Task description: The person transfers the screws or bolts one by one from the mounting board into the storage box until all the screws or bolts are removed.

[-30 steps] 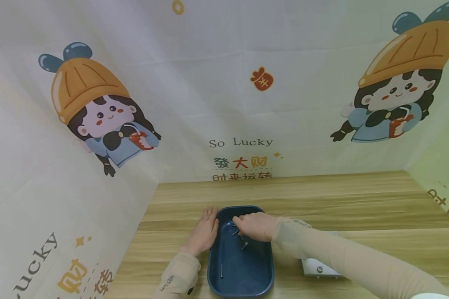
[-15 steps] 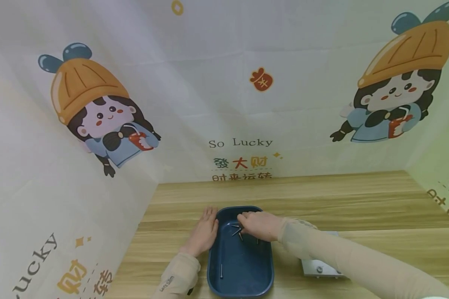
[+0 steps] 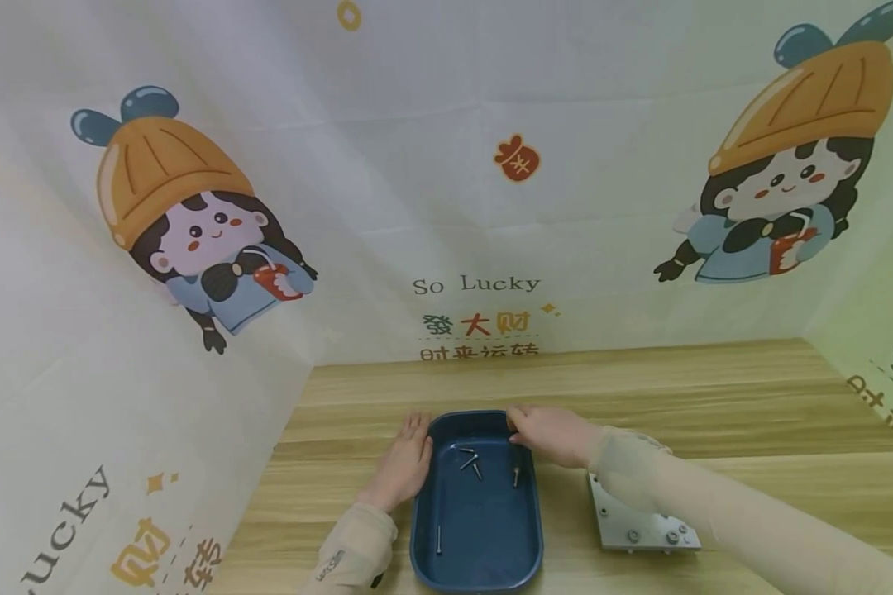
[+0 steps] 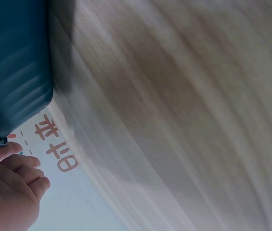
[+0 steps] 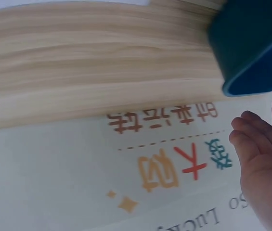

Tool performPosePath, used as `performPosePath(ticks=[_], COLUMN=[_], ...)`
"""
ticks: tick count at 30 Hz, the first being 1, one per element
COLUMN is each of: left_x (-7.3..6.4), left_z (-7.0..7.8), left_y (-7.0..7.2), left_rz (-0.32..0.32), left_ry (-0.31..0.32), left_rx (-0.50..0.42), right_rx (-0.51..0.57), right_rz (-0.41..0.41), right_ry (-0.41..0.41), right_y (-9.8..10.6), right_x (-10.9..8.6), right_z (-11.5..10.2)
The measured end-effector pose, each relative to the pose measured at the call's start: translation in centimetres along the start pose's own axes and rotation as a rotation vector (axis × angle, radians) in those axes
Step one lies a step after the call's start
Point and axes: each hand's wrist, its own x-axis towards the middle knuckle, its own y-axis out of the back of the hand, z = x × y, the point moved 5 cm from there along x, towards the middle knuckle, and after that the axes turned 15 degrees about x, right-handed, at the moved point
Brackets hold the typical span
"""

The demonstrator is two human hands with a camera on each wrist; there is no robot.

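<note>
A dark blue oblong tray (image 3: 476,529) stands on the wooden table in the head view. Three small metal screws (image 3: 470,461) lie close together towards its far end. One more screw (image 3: 517,477) is near the right wall, and a longer screw (image 3: 439,540) lies near-left. My left hand (image 3: 402,467) grips the tray's left rim; in the left wrist view its fingers (image 4: 25,173) come up right at the rim. My right hand (image 3: 554,434) is at the far right corner of the tray, holding nothing. Thumb and fingers (image 5: 253,132) stand apart in the right wrist view, beside the tray's rim.
A silver metal block (image 3: 636,525) with bolt heads and holes sits right of the tray, partly hidden under my right sleeve (image 3: 744,504). A printed cloth (image 3: 372,231) walls off the table (image 3: 744,413) at the back and both sides.
My right hand has moved from inside the tray rightward to its far right corner. One screw has shifted from mid-tray to near the right wall. The left hand stays on the rim.
</note>
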Motion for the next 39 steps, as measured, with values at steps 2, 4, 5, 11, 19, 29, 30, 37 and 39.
performPosePath(ticks=[2,4,5,11,19,29,30,37,39], left_x=[0.0,0.0,0.0,0.1,0.1,0.0,0.0,0.0,0.0], left_z=[-0.1,-0.1,-0.1,-0.1,-0.1,-0.2,-0.3,-0.2,-0.2], left_y=[-0.1,-0.2,-0.2,-0.5,-0.6,-0.4,-0.4,-0.3,-0.2], left_rz=[0.001,-0.001,-0.001,-0.006,-0.008,-0.018,-0.014,-0.013,-0.013], left_ry=[-0.001,0.003,0.002,0.001,0.007,0.016,0.014,0.012,0.01], left_rx=[0.002,0.004,0.006,0.005,-0.008,-0.013,-0.017,-0.014,-0.013], right_rx=[0.004,0.012,0.02,0.033,0.048,0.08,0.075,0.041,0.04], right_rz=[0.009,0.019,0.022,0.06,0.112,0.18,0.193,0.242,0.247], right_ry=[-0.001,-0.002,-0.007,-0.019,-0.115,-0.18,-0.18,-0.188,-0.197], right_y=[0.0,0.0,0.0,0.5,1.4,2.4,2.5,2.3,2.2], right_x=[-0.5,-1.0,-1.2,-3.1,-6.6,-10.8,-11.2,-14.4,-15.3], right_z=[0.6,1.1,1.3,2.7,4.8,6.7,6.8,7.6,7.6])
